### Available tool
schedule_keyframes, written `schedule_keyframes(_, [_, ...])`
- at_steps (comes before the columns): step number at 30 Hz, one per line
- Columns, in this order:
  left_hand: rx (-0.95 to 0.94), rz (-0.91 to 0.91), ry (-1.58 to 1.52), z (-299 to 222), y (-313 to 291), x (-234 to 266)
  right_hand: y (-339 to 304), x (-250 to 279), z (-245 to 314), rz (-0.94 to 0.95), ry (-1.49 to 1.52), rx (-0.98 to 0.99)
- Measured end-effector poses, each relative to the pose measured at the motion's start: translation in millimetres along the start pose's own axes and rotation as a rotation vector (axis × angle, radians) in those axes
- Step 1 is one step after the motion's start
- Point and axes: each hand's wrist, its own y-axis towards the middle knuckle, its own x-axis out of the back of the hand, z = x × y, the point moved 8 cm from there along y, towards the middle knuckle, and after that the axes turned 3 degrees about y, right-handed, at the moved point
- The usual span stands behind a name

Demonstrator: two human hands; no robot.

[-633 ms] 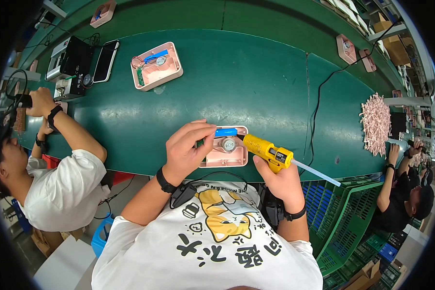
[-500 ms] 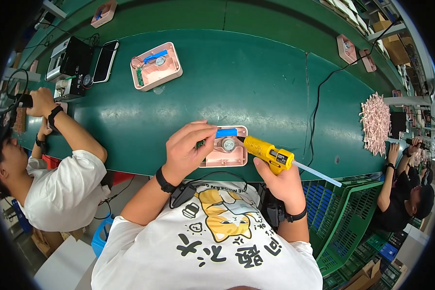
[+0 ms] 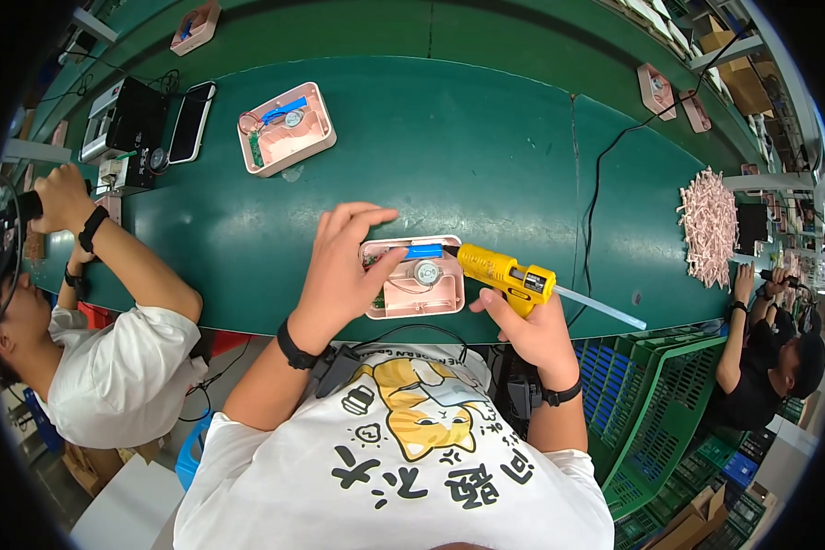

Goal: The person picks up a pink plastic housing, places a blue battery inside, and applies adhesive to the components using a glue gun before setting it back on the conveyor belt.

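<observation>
At a green workbench [image 3: 486, 165], a worker's left hand [image 3: 339, 270] is spread wide, gripping nothing visible, while the right hand [image 3: 538, 330] wraps around the handle of a yellow glue gun [image 3: 490, 266]. Its nozzle meets the right side of an open pink case [image 3: 420, 304]; inside, a blue cylinder [image 3: 425, 250], near the left thumb, lies beyond a round silver disc [image 3: 426, 271].

Phone [image 3: 192, 122] lies at ten o'clock. Heap of pink pieces [image 3: 709, 229] sits at three o'clock; green crate [image 3: 666, 408] stands at four o'clock.
</observation>
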Motion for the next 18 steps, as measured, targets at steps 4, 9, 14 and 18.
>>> schedule_keyframes(4, [0.100, 0.185, -0.052, 17, 6, -9, 8, 3, 4, 0.019, -0.075, -0.114])
schedule_keyframes(9, [0.131, 0.281, -0.044, 20, 4, -16, 6, 3, 25, -0.111, -0.281, 0.205])
schedule_keyframes(14, [0.155, 0.263, -0.064, 23, -1, -18, -10, 13, 6, -0.084, -0.412, 0.004])
schedule_keyframes(18, [0.134, 0.243, -0.051, 21, -1, -16, -14, 12, 3, -0.069, -0.057, 0.058])
